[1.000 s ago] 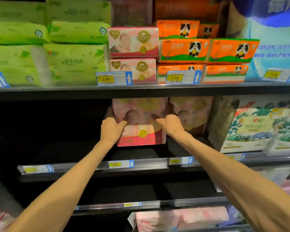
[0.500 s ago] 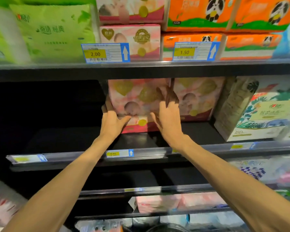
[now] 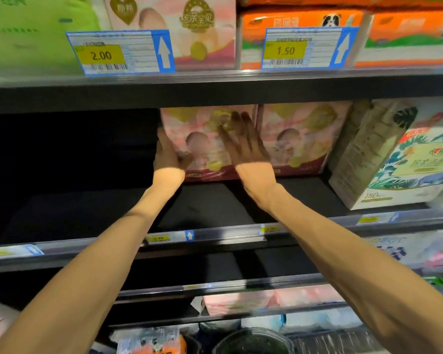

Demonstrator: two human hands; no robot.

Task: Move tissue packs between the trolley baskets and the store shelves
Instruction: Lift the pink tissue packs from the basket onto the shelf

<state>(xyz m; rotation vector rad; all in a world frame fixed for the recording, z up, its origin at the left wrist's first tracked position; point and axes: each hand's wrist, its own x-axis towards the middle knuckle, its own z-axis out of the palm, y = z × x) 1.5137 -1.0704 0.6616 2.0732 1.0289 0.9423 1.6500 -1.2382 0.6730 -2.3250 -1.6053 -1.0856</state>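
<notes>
Pink pack (image 3: 202, 139), upright deep on middle shelf (image 3: 215, 208) beside twin pack (image 3: 302, 139): left hand (image 3: 168, 152) cups its left edge, right hand (image 3: 243, 141) flat-fingered on its front.

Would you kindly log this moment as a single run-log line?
step: seating pink tissue pack on middle shelf | left hand: holds pack's left edge | right hand: flat on front | neighbour: second pink pack at right
</notes>
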